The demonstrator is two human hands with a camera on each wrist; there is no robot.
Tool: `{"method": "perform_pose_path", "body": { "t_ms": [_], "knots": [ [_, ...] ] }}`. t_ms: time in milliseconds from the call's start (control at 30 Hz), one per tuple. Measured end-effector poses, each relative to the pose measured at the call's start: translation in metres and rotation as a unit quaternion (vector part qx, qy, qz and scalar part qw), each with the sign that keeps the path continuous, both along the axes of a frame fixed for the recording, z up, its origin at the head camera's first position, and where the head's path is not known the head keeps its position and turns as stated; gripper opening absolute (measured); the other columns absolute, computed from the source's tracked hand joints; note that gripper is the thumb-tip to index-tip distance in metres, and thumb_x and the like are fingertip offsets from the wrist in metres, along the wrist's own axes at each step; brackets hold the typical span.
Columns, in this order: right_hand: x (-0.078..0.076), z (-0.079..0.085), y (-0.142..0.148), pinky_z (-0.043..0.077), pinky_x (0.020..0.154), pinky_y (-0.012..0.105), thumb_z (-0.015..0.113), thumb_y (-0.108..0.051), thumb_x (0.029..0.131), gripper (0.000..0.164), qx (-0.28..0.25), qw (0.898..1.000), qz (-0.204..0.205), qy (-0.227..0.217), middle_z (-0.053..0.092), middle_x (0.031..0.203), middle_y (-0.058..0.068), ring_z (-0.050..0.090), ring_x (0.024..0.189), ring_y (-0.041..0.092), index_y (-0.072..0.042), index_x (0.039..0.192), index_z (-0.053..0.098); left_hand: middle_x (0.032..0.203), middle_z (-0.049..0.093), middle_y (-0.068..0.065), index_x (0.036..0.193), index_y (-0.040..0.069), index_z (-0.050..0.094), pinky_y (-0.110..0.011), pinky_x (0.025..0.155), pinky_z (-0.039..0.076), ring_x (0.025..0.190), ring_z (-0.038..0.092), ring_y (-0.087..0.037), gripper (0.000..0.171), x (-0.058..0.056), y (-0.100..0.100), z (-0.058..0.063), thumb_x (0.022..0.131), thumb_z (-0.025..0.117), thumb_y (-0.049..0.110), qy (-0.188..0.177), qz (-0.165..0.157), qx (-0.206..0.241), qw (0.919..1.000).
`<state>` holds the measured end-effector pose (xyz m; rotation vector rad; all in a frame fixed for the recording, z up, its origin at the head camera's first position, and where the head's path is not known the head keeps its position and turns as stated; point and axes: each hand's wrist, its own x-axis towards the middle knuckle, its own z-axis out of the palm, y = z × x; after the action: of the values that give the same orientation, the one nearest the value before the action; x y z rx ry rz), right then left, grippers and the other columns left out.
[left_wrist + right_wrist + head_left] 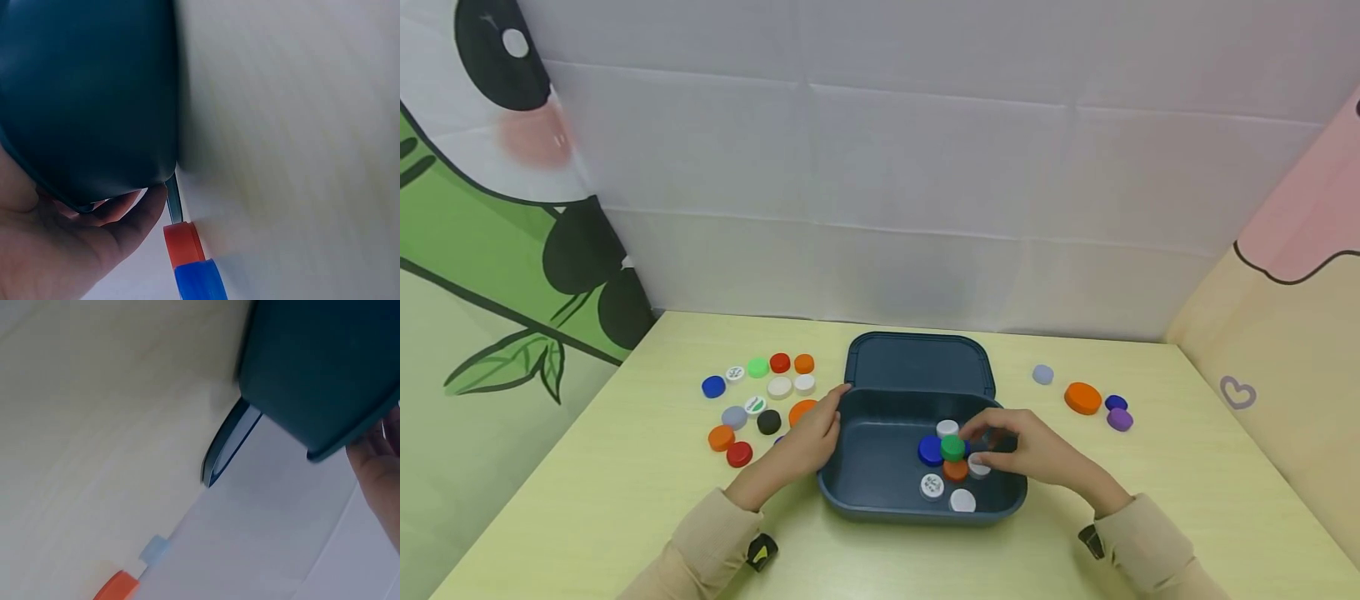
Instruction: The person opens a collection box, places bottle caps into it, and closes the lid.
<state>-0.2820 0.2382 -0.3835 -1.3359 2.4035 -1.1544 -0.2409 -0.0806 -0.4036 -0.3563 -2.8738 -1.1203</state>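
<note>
A dark blue-green plastic box (880,467) stands on the table, several bottle caps in its right half. My left hand (811,442) holds its left rim; in the left wrist view the fingers (150,209) curl against the box's outside. Over the right rim reaches my right hand (1030,446), thumb and index finger apart. Its index fingertip is at the edge of a green cap (952,447), its thumb beside a white cap (978,466). Around these lie a blue cap (929,451), an orange cap (955,472) and more white ones.
Behind the box lies its matching lid (917,362). Several loose caps spread left of the box, among them a black cap (769,422) and a red cap (740,454). At right lie a large orange cap (1082,398), a purple cap (1119,419) and a pale blue cap (1042,374).
</note>
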Motion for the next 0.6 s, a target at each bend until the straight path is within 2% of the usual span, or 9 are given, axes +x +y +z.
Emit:
{"method": "perform_pose_path", "body": {
  "t_ms": [233,367,467,600],
  "knots": [
    [-0.018,0.007,0.021,0.053,0.079,0.029,0.068,-0.019,0.081,0.029,-0.008,0.997,-0.073,-0.001,0.065,0.104,0.01,0.061,0.092,0.022,-0.007,0.107,0.062,0.142,0.036,-0.02,0.14,-0.001,0.028,-0.047,0.106,0.032,0.13,0.037,-0.032,0.045,0.001,-0.001,0.0,0.096,0.033,0.005,-0.014,0.005,0.012,0.9998],
    [-0.03,0.005,0.038,0.053,0.079,0.026,0.067,-0.018,0.082,0.028,-0.012,0.993,-0.116,-0.007,0.064,0.105,0.006,0.06,0.095,0.021,-0.009,0.109,0.062,0.142,0.036,-0.02,0.14,-0.001,0.028,-0.048,0.106,0.032,0.13,0.038,-0.032,0.045,0.001,-0.001,0.0,0.096,0.033,0.004,-0.013,0.004,0.011,0.9998],
    [-0.038,0.004,0.052,0.053,0.078,0.024,0.066,-0.017,0.083,0.027,-0.014,0.989,-0.145,0.005,0.063,0.105,0.005,0.06,0.095,0.022,-0.009,0.109,0.062,0.143,0.036,-0.02,0.14,-0.001,0.027,-0.048,0.106,0.032,0.13,0.038,-0.032,0.045,0.001,-0.001,0.0,0.096,0.033,0.004,-0.015,0.003,0.013,0.9998],
    [-0.049,0.0,0.07,0.053,0.075,0.023,0.066,-0.013,0.083,0.028,-0.025,0.984,-0.173,0.024,0.062,0.108,0.012,0.061,0.094,0.023,-0.005,0.11,0.061,0.143,0.035,-0.019,0.141,-0.001,0.026,-0.047,0.106,0.032,0.13,0.037,-0.031,0.045,0.001,-0.001,0.002,0.096,0.033,0.006,-0.021,0.004,0.017,0.9996]
  ]
}}
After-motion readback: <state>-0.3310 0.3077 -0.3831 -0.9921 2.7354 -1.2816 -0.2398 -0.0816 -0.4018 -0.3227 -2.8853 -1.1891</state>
